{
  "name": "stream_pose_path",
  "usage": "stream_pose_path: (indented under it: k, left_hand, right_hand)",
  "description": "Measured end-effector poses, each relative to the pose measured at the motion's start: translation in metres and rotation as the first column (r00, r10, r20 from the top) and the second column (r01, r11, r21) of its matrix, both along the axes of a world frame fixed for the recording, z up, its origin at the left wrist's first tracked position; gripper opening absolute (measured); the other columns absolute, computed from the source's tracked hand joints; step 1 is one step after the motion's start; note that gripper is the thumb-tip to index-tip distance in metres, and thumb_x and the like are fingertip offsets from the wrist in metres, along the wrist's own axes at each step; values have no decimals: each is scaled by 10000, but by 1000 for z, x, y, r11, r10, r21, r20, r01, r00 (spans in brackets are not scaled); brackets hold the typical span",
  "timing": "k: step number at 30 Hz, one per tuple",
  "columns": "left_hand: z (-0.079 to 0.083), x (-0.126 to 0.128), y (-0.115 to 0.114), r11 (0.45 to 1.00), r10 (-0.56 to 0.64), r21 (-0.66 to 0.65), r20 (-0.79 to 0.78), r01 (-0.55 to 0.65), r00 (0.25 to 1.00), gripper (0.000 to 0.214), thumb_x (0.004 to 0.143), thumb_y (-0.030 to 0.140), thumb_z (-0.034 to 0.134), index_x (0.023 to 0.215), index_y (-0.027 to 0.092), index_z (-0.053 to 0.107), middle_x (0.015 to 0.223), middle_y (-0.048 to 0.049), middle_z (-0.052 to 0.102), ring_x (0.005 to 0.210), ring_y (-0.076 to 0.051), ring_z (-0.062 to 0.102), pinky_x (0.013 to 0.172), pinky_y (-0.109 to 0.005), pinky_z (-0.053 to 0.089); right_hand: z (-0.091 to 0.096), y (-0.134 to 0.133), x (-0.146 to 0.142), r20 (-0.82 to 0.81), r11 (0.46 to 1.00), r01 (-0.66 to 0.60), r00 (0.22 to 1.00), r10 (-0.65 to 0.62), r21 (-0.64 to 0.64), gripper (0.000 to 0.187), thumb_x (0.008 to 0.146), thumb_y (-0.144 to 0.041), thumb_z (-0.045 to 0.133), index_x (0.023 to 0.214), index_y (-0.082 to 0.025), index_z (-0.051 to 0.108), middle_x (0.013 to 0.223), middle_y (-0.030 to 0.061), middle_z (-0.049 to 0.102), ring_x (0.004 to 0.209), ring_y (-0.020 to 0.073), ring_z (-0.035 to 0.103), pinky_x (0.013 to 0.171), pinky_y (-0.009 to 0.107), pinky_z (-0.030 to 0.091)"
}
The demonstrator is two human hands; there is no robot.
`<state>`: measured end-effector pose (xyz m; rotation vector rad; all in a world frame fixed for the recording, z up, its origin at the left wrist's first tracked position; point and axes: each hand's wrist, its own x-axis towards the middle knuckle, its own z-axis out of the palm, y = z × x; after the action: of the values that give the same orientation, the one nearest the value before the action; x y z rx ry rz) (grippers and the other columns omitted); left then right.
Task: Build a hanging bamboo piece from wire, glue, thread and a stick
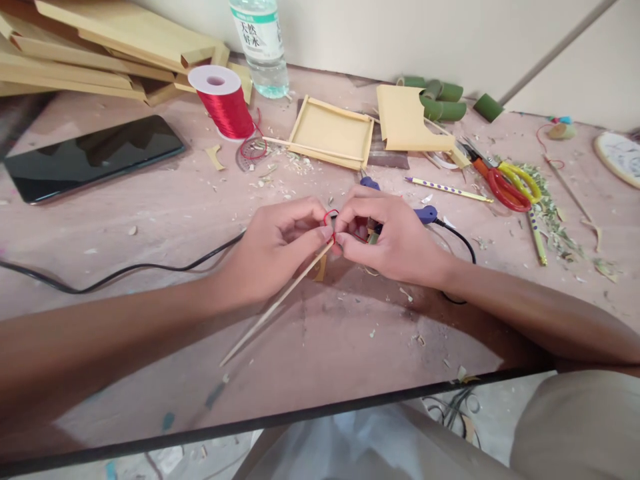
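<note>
Left hand (280,248) pinches the stick (273,308), right hand (397,241) the red thread (330,215) looped between them. It is probably best kept taut.

Two hands (280,245) (395,241), one held stick (274,308), one spool (225,103)

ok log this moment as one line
left hand: pinching thin stick | right hand: pinching red thread at its tip | nearby: red spool, scissors, phone
</note>
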<state>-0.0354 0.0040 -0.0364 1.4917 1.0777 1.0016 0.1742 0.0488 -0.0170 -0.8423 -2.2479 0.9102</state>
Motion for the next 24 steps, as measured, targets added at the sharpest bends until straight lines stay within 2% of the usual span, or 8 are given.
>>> stream_pose_path:
  k: [7,11,16,24]
  left_hand:
    - [-3,-4,3,994,-43,92,-106,52,993,159,947,311,741,860,190,686,791,15,712,671,-115,639,590,-207,478]
    - [-1,-7,5,992,-80,93,-103,90,991,171,934,330,762,915,202,650,836,-8,776,670,-142,688,595,-225,522]
    - [1,-7,4,995,-99,-12,-42,98,994,163,971,316,753,969,210,628,806,19,776,584,-107,662,562,-190,557]
    - [-1,-7,7,995,-100,-36,-42,98,994,133,1012,304,709,989,202,627,787,23,750,532,-72,611,542,-150,541]
  right_hand:
    - [-6,1,1,43,991,-36,999,31,126,89,893,-123,712,811,-156,703,835,-10,605,793,117,578,748,272,407]
    - [-6,1,2,42,986,-40,999,34,162,93,907,-137,699,817,-154,706,848,-2,614,795,124,586,748,279,405]
    - [-2,3,2,28,986,-24,999,20,164,87,903,-125,681,833,-166,710,846,-5,602,778,121,568,729,272,410]
    - [-1,4,3,-33,997,-3,999,5,74,117,914,-178,726,798,-170,741,815,-7,630,736,103,570,689,245,427]
